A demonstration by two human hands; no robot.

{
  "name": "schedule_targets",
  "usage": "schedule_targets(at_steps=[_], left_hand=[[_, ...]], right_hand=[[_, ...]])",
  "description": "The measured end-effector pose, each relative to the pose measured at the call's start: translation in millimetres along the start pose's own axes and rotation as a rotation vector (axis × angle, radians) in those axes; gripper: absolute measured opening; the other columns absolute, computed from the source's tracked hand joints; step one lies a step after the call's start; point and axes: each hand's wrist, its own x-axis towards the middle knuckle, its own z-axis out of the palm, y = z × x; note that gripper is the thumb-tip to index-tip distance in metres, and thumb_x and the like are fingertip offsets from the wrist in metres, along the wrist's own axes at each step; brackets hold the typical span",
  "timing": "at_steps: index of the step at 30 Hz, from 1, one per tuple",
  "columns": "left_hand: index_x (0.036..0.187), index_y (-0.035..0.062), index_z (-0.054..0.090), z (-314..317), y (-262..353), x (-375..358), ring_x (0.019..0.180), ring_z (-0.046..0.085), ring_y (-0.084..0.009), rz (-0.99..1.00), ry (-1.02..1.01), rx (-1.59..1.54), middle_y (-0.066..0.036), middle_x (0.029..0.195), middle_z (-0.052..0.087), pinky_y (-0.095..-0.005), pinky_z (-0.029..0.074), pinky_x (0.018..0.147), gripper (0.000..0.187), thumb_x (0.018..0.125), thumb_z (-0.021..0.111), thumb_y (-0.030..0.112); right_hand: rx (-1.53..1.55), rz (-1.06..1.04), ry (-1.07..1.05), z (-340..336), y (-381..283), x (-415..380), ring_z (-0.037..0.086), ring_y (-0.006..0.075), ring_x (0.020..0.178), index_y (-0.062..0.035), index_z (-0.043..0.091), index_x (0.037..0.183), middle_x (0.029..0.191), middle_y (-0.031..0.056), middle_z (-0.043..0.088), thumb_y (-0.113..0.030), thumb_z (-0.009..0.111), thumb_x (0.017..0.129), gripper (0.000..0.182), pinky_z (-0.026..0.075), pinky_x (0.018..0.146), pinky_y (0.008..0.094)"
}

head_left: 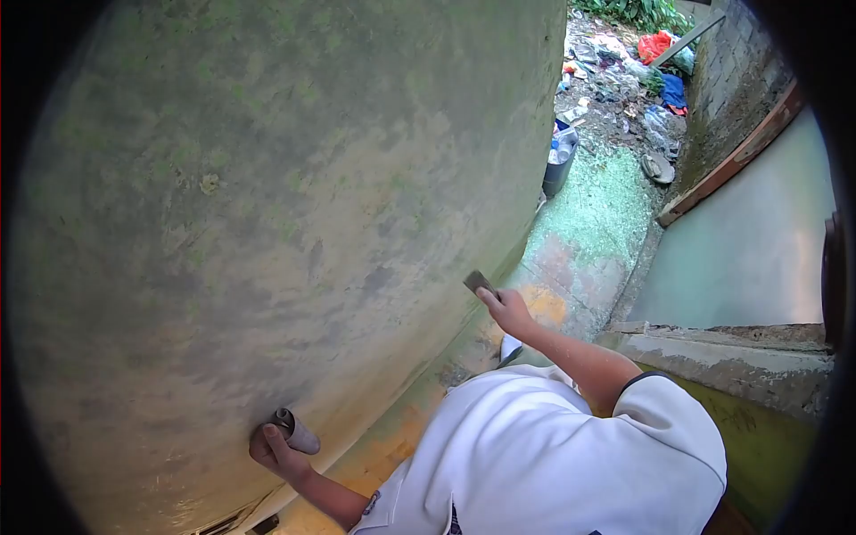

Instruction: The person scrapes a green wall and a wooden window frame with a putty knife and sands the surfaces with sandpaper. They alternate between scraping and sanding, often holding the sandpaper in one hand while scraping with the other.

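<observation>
My left hand [283, 453] is closed around a rolled-up dark grey sheet [301, 435] that looks like sandpaper, its coiled end showing beside the thumb. It is close to the lower part of a stained plaster wall [267, 232]. Farther up and to the right, my right hand [508, 314] grips a small flat dark piece that looks like folded sandpaper [480, 283]. That piece sticks out past the fingers towards the wall, a short way off its right-hand edge in this view. Green and dark blotches and scuffed pale patches mark the plaster.
A narrow wet walkway [597, 205] runs along the wall. On it stands a grey bucket [560, 160] full of litter, with scattered rubbish [615, 76] beyond. At right are a low concrete ledge [731, 357], a pale panel [740, 241] and a block wall [736, 80].
</observation>
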Motion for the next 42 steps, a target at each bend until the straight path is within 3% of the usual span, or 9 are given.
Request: schedule_targets(at_steps=[9,13,15,17,23,28,35,39,42], left_hand=[[0.058,0.0057,0.044,5.0,-0.6,0.2,0.056,0.041,-0.0076,-0.011,0.060,0.006,0.003,0.057,0.045,-0.0260,0.035,0.053,0.043,0.087,0.055,0.035],[0.058,0.0058,0.043,-1.4,-6.7,1.5,0.056,0.040,-0.0074,0.005,0.006,-0.015,0.003,0.057,0.044,-0.0255,0.034,0.053,0.043,0.087,0.056,0.035],[0.052,0.0078,0.033,5.9,2.8,1.6,0.050,0.028,-0.0068,0.038,0.034,-0.016,0.005,0.050,0.032,-0.0259,0.021,0.047,0.052,0.083,0.060,0.040],[0.052,0.0080,0.033,8.6,9.7,1.3,0.050,0.027,-0.0065,0.034,0.035,-0.050,0.006,0.050,0.031,-0.0256,0.020,0.046,0.052,0.082,0.061,0.040],[0.051,0.0070,0.036,1.2,6.0,1.3,0.048,0.028,-0.0050,0.016,0.015,-0.081,0.007,0.048,0.031,-0.0244,0.020,0.045,0.051,0.081,0.063,0.037],[0.051,0.0039,0.040,3.5,12.1,0.9,0.047,0.027,-0.0044,-0.041,-0.021,-0.121,0.007,0.047,0.032,-0.0244,0.020,0.044,0.045,0.081,0.063,0.029],[0.050,0.0029,0.038,8.1,22.1,1.0,0.046,0.027,-0.0044,-0.018,0.013,-0.134,0.006,0.046,0.031,-0.0252,0.021,0.043,0.044,0.081,0.062,0.023],[0.050,0.0031,0.038,6.4,11.9,2.9,0.046,0.027,-0.0042,0.007,0.005,-0.145,0.006,0.046,0.031,-0.0253,0.021,0.043,0.045,0.081,0.063,0.024],[0.049,0.0040,0.040,8.0,12.6,-1.0,0.046,0.028,-0.0036,-0.023,0.010,-0.194,0.007,0.046,0.032,-0.0248,0.021,0.043,0.045,0.081,0.064,0.025]], right_hand=[[0.137,-0.033,0.051,7.1,-25.5,-3.4,0.042,0.0111,0.040,-0.0038,0.047,0.055,0.046,0.0019,0.043,-0.050,0.050,0.087,0.056,0.036,0.040,0.0278],[0.335,0.187,-0.067,-0.6,-19.0,-14.8,0.043,0.0122,0.039,-0.0055,0.047,0.058,0.046,0.0018,0.042,-0.049,0.048,0.088,0.053,0.038,0.039,0.0260],[0.351,0.171,-0.096,-0.2,-18.9,-17.8,0.044,0.0129,0.039,-0.0059,0.047,0.060,0.047,0.0021,0.043,-0.048,0.048,0.088,0.051,0.038,0.040,0.0257],[0.503,0.305,-0.129,4.1,-20.5,-18.5,0.046,0.0145,0.040,-0.0054,0.047,0.066,0.051,0.0033,0.046,-0.046,0.049,0.088,0.046,0.040,0.041,0.0273],[0.704,0.510,-0.408,15.1,7.7,-30.7,0.052,0.0172,0.048,-0.0072,0.047,0.087,0.063,0.0054,0.051,-0.018,0.060,0.084,0.017,0.047,0.046,0.0320],[0.724,0.487,-0.597,10.2,29.4,-44.9,0.060,0.0238,0.062,-0.0055,0.040,0.106,0.076,0.0125,0.056,0.003,0.059,0.074,0.038,0.051,0.058,0.0347],[0.533,0.409,-0.727,-13.4,51.6,-63.4,0.054,0.0139,0.080,-0.0087,0.049,0.119,0.092,0.0035,0.053,0.005,0.060,0.069,0.053,0.046,0.067,0.0274],[0.374,0.360,-0.614,-23.3,54.5,-78.5,0.054,0.0113,0.080,-0.0081,0.048,0.123,0.089,0.0009,0.053,-0.002,0.065,0.076,0.051,0.044,0.072,0.0242],[0.267,0.279,-0.427,-30.0,60.2,-80.8,0.059,0.0176,0.077,-0.0029,0.044,0.124,0.088,0.0073,0.053,0.000,0.067,0.074,0.055,0.051,0.069,0.0279]])
